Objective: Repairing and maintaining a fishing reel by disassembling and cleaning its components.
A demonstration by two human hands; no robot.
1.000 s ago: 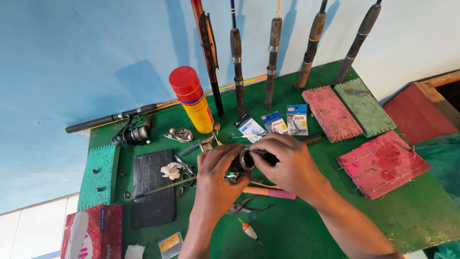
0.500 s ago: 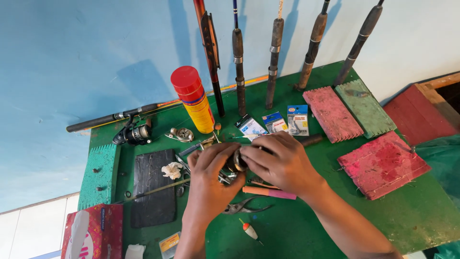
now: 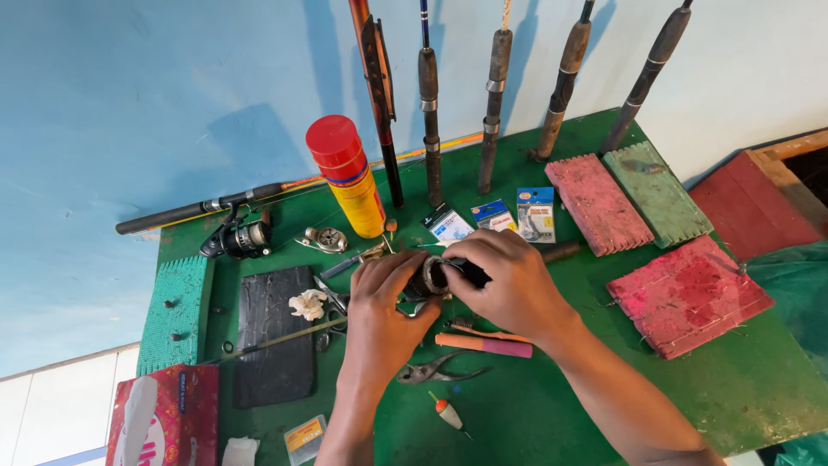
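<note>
- Reel (image 3: 434, 276) sat above the middle of the green table (image 3: 552, 406), raised off it between both hands.
- Left hand (image 3: 384, 302) gripped the reel from its left side and from below, fingers curled about the body.
- Right hand (image 3: 509, 280) closed over it from the right, thumb and fingers pinching the dark front part.
- Reel's long axis ran left to right, hand to hand; both hands touched it, neither nearer.
- Pliers (image 3: 435, 373) and a pink-handled tool (image 3: 483, 345) lay just below the hands.
</note>
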